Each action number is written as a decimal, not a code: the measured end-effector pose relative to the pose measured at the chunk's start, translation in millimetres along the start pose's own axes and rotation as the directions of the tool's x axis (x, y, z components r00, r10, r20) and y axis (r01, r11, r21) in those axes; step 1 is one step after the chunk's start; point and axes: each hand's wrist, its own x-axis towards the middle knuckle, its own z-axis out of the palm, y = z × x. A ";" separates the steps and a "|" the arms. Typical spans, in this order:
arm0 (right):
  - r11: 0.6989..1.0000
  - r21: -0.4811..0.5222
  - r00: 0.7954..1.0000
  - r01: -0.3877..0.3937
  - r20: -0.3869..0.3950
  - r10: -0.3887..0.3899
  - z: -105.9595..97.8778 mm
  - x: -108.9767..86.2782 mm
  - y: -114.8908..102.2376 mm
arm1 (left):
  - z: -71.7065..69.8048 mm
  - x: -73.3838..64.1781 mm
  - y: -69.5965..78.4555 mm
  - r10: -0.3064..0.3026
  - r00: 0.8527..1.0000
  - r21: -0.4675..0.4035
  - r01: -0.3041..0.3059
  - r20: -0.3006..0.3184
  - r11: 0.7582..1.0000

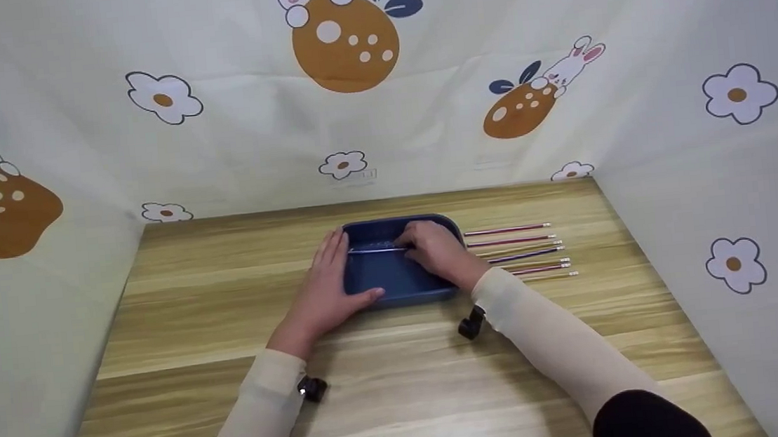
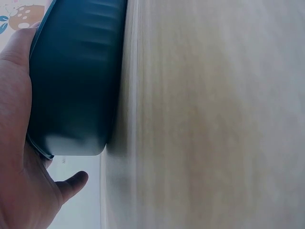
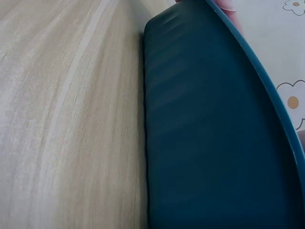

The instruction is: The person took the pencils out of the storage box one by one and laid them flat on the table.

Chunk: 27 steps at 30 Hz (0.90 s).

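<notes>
A blue rectangular tray (image 1: pixel 396 298) stands on the wooden table. My left hand (image 1: pixel 324 287) rests against its near left corner, fingers fairly straight along the left side and thumb over the front rim. In the left wrist view, that hand (image 2: pixel 19 124) lies along the rim, with one finger pointing out past the corner. Reaching over the tray's right side, my right hand (image 1: pixel 434 246) pinches a slim pencil (image 1: pixel 371 250) that lies crosswise inside. Its fingertips hide the pencil's right end. The right wrist view shows mostly the tray's outer wall (image 3: pixel 214 124).
Several pencils (image 1: pixel 525 240) with white eraser ends lie in a row to the right of the tray, partly hidden by my right hand and forearm. Patterned cloth walls (image 1: pixel 249 153) enclose the wooden table (image 1: pixel 226 289) at the back and both sides.
</notes>
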 end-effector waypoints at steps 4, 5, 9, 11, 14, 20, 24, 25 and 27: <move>1.000 -0.022 1.000 0.021 -0.020 -0.021 0.5 -0.3 -0.2 | -0.1 0.5 -0.6 -0.004 1.000 0.017 0.003 0.011 1.000; 0.999 -0.029 0.999 0.032 -0.028 -0.033 0.6 -0.6 -0.1 | 0.1 0.5 -0.8 -0.005 1.000 0.021 0.005 0.014 1.000; 0.997 -0.041 0.997 0.064 -0.045 -0.066 1.2 -1.4 0.7 | 1.3 0.8 -2.2 -0.008 1.000 0.028 0.007 0.017 1.000; 0.997 -0.044 0.997 0.067 -0.045 -0.069 0.9 -1.7 0.8 | 1.2 0.5 -2.1 -0.008 1.000 0.030 0.007 0.019 1.000; 0.998 -0.035 0.998 0.055 -0.029 -0.056 0.0 -1.6 0.4 | 0.4 -0.1 -1.7 -0.007 1.000 0.030 0.006 0.017 1.000; 1.000 -0.002 1.000 0.017 0.026 -0.016 -1.0 -0.2 0.8 | -0.3 0.4 -0.9 -0.011 1.000 0.031 0.010 0.023 0.999; 0.999 0.035 0.999 0.010 0.053 -0.012 -0.8 0.2 1.1 | -0.7 0.3 0.1 -0.016 1.000 0.026 0.015 0.027 1.000; 0.999 0.042 0.998 0.013 0.058 -0.015 -0.7 0.2 1.0 | -0.7 0.3 0.3 -0.016 1.000 0.022 0.015 0.026 1.000; 0.998 0.051 0.998 0.024 0.064 -0.027 -0.4 0.1 1.0 | -0.8 -0.3 0.4 -0.018 0.999 0.025 0.018 0.026 1.000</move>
